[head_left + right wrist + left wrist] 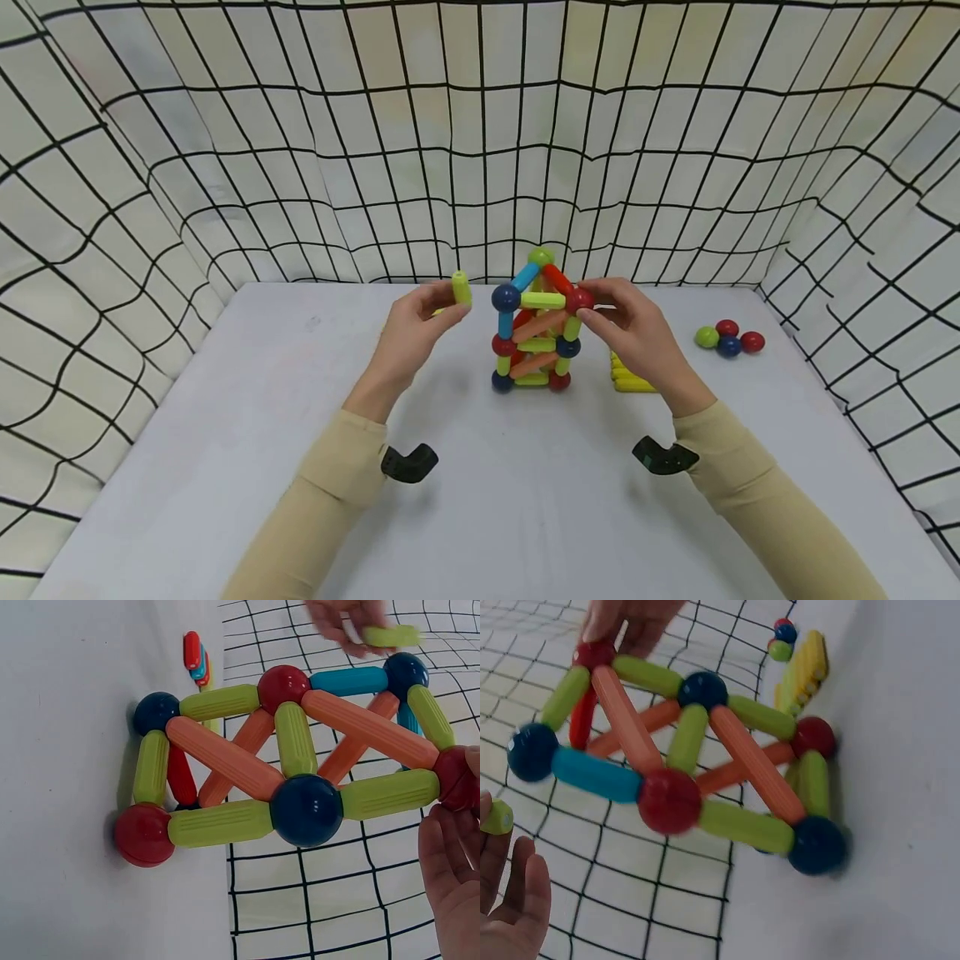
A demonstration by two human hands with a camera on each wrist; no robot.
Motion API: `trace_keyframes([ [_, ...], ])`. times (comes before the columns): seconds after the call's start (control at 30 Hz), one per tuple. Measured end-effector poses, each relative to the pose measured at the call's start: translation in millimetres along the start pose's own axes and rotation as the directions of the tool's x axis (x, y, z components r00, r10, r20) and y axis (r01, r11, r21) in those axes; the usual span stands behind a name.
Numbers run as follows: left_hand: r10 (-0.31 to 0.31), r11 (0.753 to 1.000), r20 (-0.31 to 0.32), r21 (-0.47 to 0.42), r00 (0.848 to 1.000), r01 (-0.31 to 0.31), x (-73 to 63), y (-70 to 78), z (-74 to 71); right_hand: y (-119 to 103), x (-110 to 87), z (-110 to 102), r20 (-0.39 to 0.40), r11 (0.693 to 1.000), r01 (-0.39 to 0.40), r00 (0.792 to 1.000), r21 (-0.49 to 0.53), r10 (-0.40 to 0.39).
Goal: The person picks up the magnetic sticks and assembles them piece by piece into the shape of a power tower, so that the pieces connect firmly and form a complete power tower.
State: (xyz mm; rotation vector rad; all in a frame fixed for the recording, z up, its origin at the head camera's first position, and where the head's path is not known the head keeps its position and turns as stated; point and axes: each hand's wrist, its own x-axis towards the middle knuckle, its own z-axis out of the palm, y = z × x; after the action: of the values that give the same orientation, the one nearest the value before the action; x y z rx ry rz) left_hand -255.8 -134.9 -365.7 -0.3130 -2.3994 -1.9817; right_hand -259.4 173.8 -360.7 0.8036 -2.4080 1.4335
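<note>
A tower of magnetic rods and balls [536, 344] stands on the white table, two storeys high with a peak of blue and red rods under a green ball [541, 257]. My left hand [405, 337] pinches a lime-green rod [461, 288], held roughly upright left of the tower and apart from it. With thumb and fingers, my right hand [637, 333] holds the red ball [579, 301] at the tower's upper right corner. That ball [454, 778] shows at the right edge of the right wrist view, joined to lime-green and orange rods.
Several yellow rods [633, 385] lie side by side, partly hidden by the right hand. Farther right sit several loose balls [728, 347] in red, green and blue. Loose red and blue rods [193, 651] lie beyond the tower. Black netting [483, 167] over pale walls encloses the table.
</note>
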Motion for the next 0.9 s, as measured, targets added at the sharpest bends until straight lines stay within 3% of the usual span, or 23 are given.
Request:
trace_keyframes([
  [0.13,0.116,0.992,-0.001,0.055,0.993,-0.116,10.3,26.3,18.9,0.0,0.3,-0.7,0.001,1.0,-0.007,1.0,0.001,0.007],
  [0.37,0.162,0.977,0.031,0.133,0.986,-0.165,21.7,38.4,34.5,-1.0,0.1,-0.1,0.0,1.0,-0.022,1.0,-0.012,0.022],
  [0.53,0.172,0.971,0.072,0.153,0.982,-0.182,21.1,36.4,30.3,-2.9,-1.1,2.2,-0.03,0.999,-0.043,0.999,-0.025,0.042],
  [0.67,0.132,0.961,0.059,0.237,0.99,-0.142,16.4,23.4,11.9,-4.4,0.0,5.1,-0.056,0.999,-0.03,0.998,-0.022,0.029],
  [0.73,0.082,0.94,0.028,0.331,0.996,-0.086,13.2,10.3,-3.3,-4.4,1.1,5.8,-0.061,0.999,-0.021,0.998,-0.03,0.019],
  [0.77,0.051,0.918,0.013,0.394,0.999,-0.052,11.8,2.2,-11.7,-4.3,1.7,5.8,-0.062,0.999,-0.016,0.998,-0.037,0.014],
  [0.83,-0.029,0.857,-0.011,0.515,1.0,0.031,9.4,-16.0,-28.3,-4.2,2.9,5.0,-0.059,0.998,-0.009,0.998,-0.055,0.006],
  [0.9,-0.12,0.781,-0.024,0.615,0.993,0.109,7.0,-33.8,-42.8,-4.0,4.4,3.7,-0.051,0.997,-0.012,0.999,-0.074,0.008],
])
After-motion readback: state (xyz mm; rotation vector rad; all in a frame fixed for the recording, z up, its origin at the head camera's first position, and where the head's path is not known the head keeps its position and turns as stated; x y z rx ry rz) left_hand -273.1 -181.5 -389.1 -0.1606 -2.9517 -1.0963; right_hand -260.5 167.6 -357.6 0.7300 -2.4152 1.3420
